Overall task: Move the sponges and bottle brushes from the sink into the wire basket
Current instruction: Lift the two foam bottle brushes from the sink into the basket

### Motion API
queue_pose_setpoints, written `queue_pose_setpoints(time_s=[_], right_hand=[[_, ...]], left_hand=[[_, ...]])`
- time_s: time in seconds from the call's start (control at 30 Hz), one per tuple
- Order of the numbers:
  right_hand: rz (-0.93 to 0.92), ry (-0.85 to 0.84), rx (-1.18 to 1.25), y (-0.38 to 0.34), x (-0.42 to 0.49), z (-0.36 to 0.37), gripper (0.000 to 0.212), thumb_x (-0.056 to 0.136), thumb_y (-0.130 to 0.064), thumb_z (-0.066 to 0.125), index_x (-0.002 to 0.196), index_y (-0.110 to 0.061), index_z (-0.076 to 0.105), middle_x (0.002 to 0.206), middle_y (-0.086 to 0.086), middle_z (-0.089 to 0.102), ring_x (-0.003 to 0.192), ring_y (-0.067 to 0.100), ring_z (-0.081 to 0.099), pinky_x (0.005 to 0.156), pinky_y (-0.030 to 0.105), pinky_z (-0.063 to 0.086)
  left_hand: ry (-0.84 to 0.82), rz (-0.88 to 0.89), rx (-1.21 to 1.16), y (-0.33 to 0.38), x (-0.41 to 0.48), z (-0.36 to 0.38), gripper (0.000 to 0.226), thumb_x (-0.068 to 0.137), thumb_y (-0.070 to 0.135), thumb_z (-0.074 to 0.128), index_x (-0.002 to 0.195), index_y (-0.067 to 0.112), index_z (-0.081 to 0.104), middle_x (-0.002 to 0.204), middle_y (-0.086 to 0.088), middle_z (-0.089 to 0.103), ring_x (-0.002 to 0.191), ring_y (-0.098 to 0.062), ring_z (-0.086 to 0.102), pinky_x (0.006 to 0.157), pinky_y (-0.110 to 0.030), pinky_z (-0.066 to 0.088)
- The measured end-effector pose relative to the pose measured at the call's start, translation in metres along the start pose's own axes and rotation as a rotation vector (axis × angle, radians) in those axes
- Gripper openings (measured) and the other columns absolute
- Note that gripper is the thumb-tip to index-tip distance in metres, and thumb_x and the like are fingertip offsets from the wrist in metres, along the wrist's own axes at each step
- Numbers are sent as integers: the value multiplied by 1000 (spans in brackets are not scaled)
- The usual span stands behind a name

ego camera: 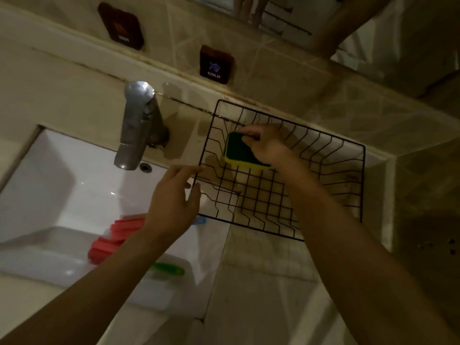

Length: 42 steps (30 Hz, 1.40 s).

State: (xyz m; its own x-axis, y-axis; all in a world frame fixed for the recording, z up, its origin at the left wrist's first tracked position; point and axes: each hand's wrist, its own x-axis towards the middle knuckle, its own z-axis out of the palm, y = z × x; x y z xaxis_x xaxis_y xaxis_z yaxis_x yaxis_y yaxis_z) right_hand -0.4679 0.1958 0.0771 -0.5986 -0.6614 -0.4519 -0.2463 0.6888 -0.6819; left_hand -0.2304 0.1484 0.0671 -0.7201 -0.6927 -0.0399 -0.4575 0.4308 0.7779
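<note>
Green on top and yellow beneath, the sponge (242,151) sits in the grip of the right hand (267,144), whose fingers are curled closed around its far and right edges, just right of the frame's centre. The hand holds it tilted inside the wire basket (358,180), over the upper left part of the basket; whether it touches the wire floor cannot be told.

The left hand (171,202) is loosely open, fingers spread, holding nothing; its fingertips (191,170) lie at the basket's left rim, apparently touching the wire.

The black basket stands on the beige tiled surface (261,282) to the right of the white sink (62,183), its left edge reaching out over the basin.

In the sink, at lower left of the frame, lie pink-red items (112,241), partly hidden by the left forearm and too blurred to tell apart. A green handle (171,268) shows just below that forearm, and a small blue piece (200,221) peeks out beside the left wrist.

A steel tap (138,128) rises behind the basin at upper left. On the wall above, two dark plaques are fixed; the right one (216,64) reads COLD.
</note>
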Motion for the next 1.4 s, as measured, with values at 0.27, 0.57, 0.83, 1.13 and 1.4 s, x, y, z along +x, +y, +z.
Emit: queue_pose_setpoints(time_s=[0.27,0.57,0.83,1.13,1.4], right_hand=[[-48,317,-180,-19,-35,20,27,94,-32,57,117,-21,65,121,1,66,114,21,57,95,33,46],[-283,358,17,-62,-184,146,14,93,-21,55,84,-25,65,67,-14,59,60,-6,55,52,6,42],[-102,-159,-234,-28,-169,233,23,91,-16,53,111,-16,64,102,6,68,78,10,60,68,26,47],[-89,-480,-671,10,-79,259,32,95,-10,47,126,-6,53,125,16,58,107,30,59,91,41,48],[-200,-358,-669,35,-84,248,21,90,-8,50,107,-5,63,109,19,58,99,35,55,76,38,47]], left_hand=[[-141,-89,-161,-22,-45,-24,41,91,13,58,130,23,55,113,10,58,80,5,59,68,-11,47],[-83,-1244,-1150,-81,-120,-81,11,96,0,43,102,0,51,98,-19,50,75,-29,58,64,-34,59],[93,-1431,-1420,-103,-122,-63,26,97,6,43,119,15,53,140,-16,48,119,-26,52,79,-31,50],[384,-1624,-1079,-119,-89,-1,47,90,31,61,129,7,54,127,-19,60,115,-38,57,89,-37,50],[321,-1552,-1398,-118,-76,25,12,94,3,52,90,5,63,85,-14,62,75,-24,60,67,-34,56]])
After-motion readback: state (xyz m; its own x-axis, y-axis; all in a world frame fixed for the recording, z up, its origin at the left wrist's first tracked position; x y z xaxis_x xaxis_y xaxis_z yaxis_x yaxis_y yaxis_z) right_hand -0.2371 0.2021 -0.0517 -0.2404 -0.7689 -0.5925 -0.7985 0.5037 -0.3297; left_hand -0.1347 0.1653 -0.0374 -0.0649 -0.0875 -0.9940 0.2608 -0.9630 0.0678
